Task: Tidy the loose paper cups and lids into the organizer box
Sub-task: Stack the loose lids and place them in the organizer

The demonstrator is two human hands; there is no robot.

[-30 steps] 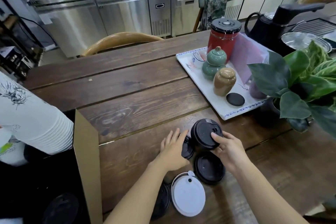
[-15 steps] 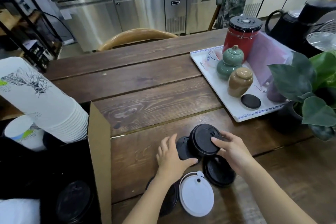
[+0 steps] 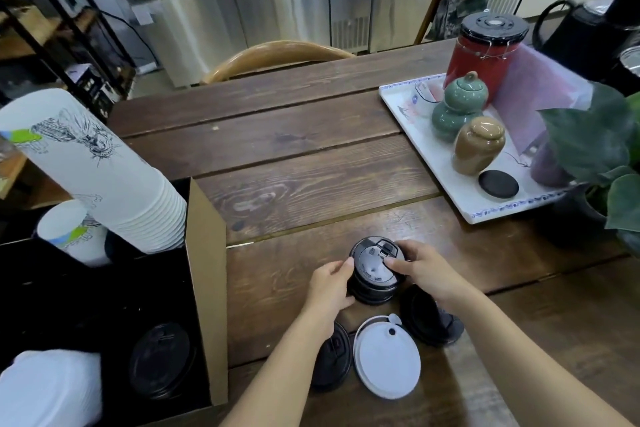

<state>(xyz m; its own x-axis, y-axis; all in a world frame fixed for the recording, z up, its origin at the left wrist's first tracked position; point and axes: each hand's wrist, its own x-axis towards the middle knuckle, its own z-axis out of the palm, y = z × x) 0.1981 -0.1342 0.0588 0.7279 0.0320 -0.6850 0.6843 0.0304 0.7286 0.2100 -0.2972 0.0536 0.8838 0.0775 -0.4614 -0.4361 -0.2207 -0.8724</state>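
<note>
Both bare hands are closed around a short stack of black plastic cup lids (image 3: pixel 376 270) standing on the dark wooden plank table (image 3: pixel 294 163): the left hand (image 3: pixel 329 284) cups its left side with fingers curled against the rim, and the right hand (image 3: pixel 424 270) presses on the top lid, thumb on its upper face. Just in front of the stack, nearer the person, lie three loose lids: a white plastic lid (image 3: pixel 387 357) flat on the wood, a black lid (image 3: pixel 330 362) touching its left edge and partly under the left forearm, and another black lid (image 3: pixel 429 321) to the right, partly hidden by the right wrist. To the left stands the open cardboard organizer box (image 3: pixel 207 274), with a tall leaning stack of white printed paper cups (image 3: pixel 97 177), a black lid (image 3: pixel 161 359) in a near compartment and a stack of white lids (image 3: pixel 48 388) at the corner. A white rectangular tray (image 3: pixel 408 114) with ceramic jars sits well apart at the far right.
</note>
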